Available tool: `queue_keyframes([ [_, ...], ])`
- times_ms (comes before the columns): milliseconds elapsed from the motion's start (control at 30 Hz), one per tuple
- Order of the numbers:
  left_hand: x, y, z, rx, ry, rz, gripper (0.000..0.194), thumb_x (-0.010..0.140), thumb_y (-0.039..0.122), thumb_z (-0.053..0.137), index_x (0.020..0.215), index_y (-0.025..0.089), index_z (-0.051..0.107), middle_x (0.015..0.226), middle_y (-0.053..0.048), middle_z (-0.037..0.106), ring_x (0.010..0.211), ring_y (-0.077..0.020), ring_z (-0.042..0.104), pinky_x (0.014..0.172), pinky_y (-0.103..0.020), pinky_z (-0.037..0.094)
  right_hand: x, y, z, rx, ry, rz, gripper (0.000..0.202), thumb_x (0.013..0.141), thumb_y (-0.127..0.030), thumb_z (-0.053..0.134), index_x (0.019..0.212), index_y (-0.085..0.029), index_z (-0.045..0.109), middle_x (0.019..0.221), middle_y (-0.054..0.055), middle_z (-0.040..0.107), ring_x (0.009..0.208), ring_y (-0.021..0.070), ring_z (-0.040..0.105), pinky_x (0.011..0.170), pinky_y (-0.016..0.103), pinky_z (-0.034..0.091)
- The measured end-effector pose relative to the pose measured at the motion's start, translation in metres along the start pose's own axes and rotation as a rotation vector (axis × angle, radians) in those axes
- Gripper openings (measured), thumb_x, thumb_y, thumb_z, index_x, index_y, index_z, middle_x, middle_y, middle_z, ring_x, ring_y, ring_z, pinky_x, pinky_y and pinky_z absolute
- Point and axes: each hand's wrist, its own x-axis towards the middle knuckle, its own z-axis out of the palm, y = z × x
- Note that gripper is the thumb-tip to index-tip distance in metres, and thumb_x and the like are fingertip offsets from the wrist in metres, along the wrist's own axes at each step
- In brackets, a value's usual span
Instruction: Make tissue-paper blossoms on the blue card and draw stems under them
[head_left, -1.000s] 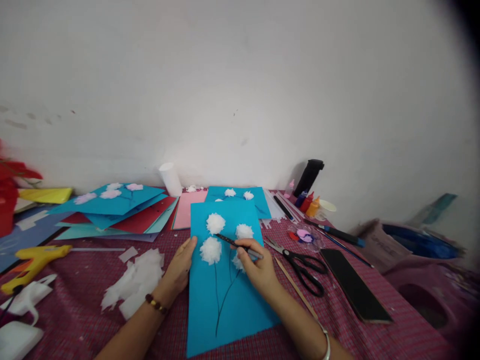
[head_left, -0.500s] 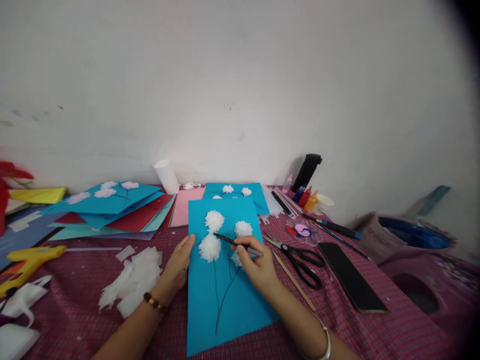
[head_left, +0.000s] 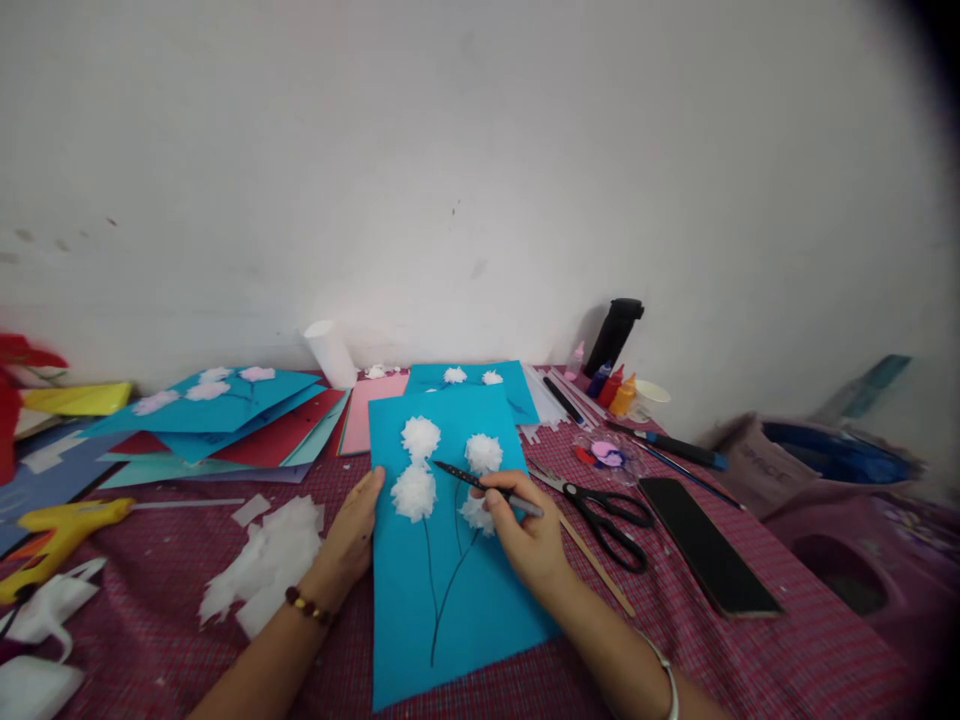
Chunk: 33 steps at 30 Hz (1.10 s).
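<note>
A blue sheet of paper (head_left: 405, 620) lies in front of me, with several white tissue-paper flowers (head_left: 414, 492) on it and dark drawn stems below them. My left hand (head_left: 358, 520) grips the sheet at its left edge, the thumb on top and the other fingers hidden. My right hand (head_left: 525, 525) is closed round a black pen (head_left: 469, 478) with a grey end. Its tip points left, just beside the two left flowers; whether it touches the paper I cannot tell. My right hand partly covers the lower right flower.
Scissors (head_left: 604, 510), a thin wooden stick (head_left: 600, 565) and a black phone-like slab (head_left: 709, 550) lie on the right. White tissue pieces (head_left: 274, 555), a yellow glue gun (head_left: 67, 530) and stacked coloured paper (head_left: 247, 440) are on the left. Paint bottles (head_left: 615, 388) stand at the back.
My right hand has moved a little to the right, drawing the pen tip away from the left flowers. The sheet has shifted slightly left, still in my left hand.
</note>
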Motion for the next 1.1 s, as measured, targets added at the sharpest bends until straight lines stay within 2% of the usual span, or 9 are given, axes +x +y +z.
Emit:
queue_keyframes([
  [167, 0.000, -0.001, -0.001, 0.045, -0.002, 0.036, 0.032, 0.080, 0.040, 0.063, 0.101, 0.017, 0.067, 0.116, -0.011, 0.068, 0.110, -0.0273, 0.061, 0.090, -0.032, 0.050, 0.002, -0.002, 0.002, -0.035, -0.033, -0.016, 0.013, 0.086, -0.024, 0.056, 0.093, -0.022, 0.067, 0.082, 0.005, 0.072, 0.078, 0.0203, 0.066, 0.065, 0.030, 0.050],
  [367, 0.001, -0.006, -0.001, -0.026, -0.093, -0.025, 0.038, 0.079, 0.044, 0.064, 0.107, 0.018, 0.063, 0.112, -0.010, 0.069, 0.101, -0.0280, 0.065, 0.085, -0.038, 0.054, 0.002, -0.005, 0.000, -0.071, -0.036, -0.040, 0.013, 0.086, -0.024, 0.056, 0.093, -0.021, 0.067, 0.083, 0.006, 0.072, 0.080, 0.0209, 0.066, 0.069, 0.032, 0.050],
  [567, 0.001, -0.004, -0.002, 0.012, -0.013, -0.015, 0.039, 0.079, 0.044, 0.063, 0.107, 0.017, 0.064, 0.110, -0.010, 0.070, 0.105, -0.0272, 0.064, 0.087, -0.035, 0.053, 0.002, -0.001, -0.003, -0.081, -0.027, -0.031, 0.013, 0.087, -0.025, 0.055, 0.093, -0.022, 0.066, 0.081, 0.005, 0.071, 0.078, 0.0205, 0.065, 0.069, 0.032, 0.050],
  [800, -0.004, -0.003, 0.002, -0.043, -0.125, -0.041, 0.041, 0.077, 0.046, 0.066, 0.105, 0.018, 0.063, 0.104, -0.009, 0.072, 0.092, -0.0268, 0.068, 0.082, -0.036, 0.055, 0.003, 0.000, 0.001, -0.100, -0.027, -0.047, 0.013, 0.086, -0.023, 0.057, 0.094, -0.023, 0.067, 0.085, 0.004, 0.071, 0.082, 0.0205, 0.064, 0.073, 0.033, 0.049],
  [900, -0.004, -0.003, 0.002, -0.045, -0.128, -0.032, 0.044, 0.076, 0.048, 0.066, 0.106, 0.017, 0.063, 0.104, -0.011, 0.072, 0.092, -0.0277, 0.068, 0.082, -0.036, 0.055, 0.004, -0.001, 0.001, -0.108, -0.023, -0.043, 0.012, 0.086, -0.023, 0.057, 0.093, -0.022, 0.067, 0.085, 0.004, 0.071, 0.082, 0.0205, 0.063, 0.073, 0.033, 0.049],
  [1000, -0.008, 0.004, 0.006, -0.005, -0.084, -0.029, 0.039, 0.075, 0.047, 0.066, 0.101, 0.018, 0.065, 0.102, -0.010, 0.073, 0.097, -0.0286, 0.067, 0.084, -0.036, 0.054, 0.004, -0.002, 0.000, -0.109, -0.029, -0.037, 0.012, 0.085, -0.022, 0.057, 0.091, -0.022, 0.067, 0.082, 0.004, 0.070, 0.080, 0.0203, 0.063, 0.072, 0.032, 0.048],
  [1100, -0.019, 0.020, 0.014, 0.033, -0.054, -0.035, 0.031, 0.074, 0.043, 0.066, 0.094, 0.019, 0.068, 0.099, -0.011, 0.073, 0.105, -0.0302, 0.063, 0.087, -0.036, 0.053, 0.003, -0.003, -0.001, -0.109, -0.043, -0.035, 0.011, 0.084, -0.022, 0.057, 0.089, -0.022, 0.067, 0.078, 0.003, 0.070, 0.077, 0.0201, 0.063, 0.070, 0.032, 0.048],
])
